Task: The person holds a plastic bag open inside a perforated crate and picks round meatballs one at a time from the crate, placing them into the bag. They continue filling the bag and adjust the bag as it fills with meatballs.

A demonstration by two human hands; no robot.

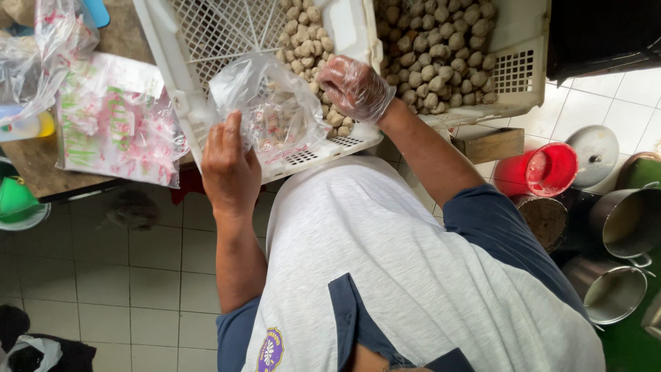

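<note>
Head view, looking straight down over the person's grey shirt with dark blue sleeves [413, 275]. White tiled floor [138, 275] fills the near left.

Two white perforated plastic crates sit on the far side. The left crate [172, 62] is tilted toward the person, mostly bare mesh, with a smaller heap of beige meatballs [306, 34] along its right side and near corner. The right crate [520, 69] is packed with meatballs [441, 48], touching the left crate's edge.

Stack of printed plastic bags [113, 120] lies on the brown table, far left. Crumpled clear plastic sits above it at the far left corner. Green funnel-like item [15, 200] at the left edge.

Right side, on the floor: metal pots [623, 220], one round metal lid [595, 155], a red bucket [547, 169], well apart from the hands.

Clear plastic bag [265, 103] is held open over the left crate, a few meatballs visible inside, blurred.

Left hand [229, 169], bare, fingers clamped on the near edge of the bag, resting at the crate's near rim.

Right hand [354, 86], in a clear disposable glove, fingers curled down into the meatball heap at the near right corner of the left crate, just beside the bag mouth; cannot tell if it has meatballs enclosed.
</note>
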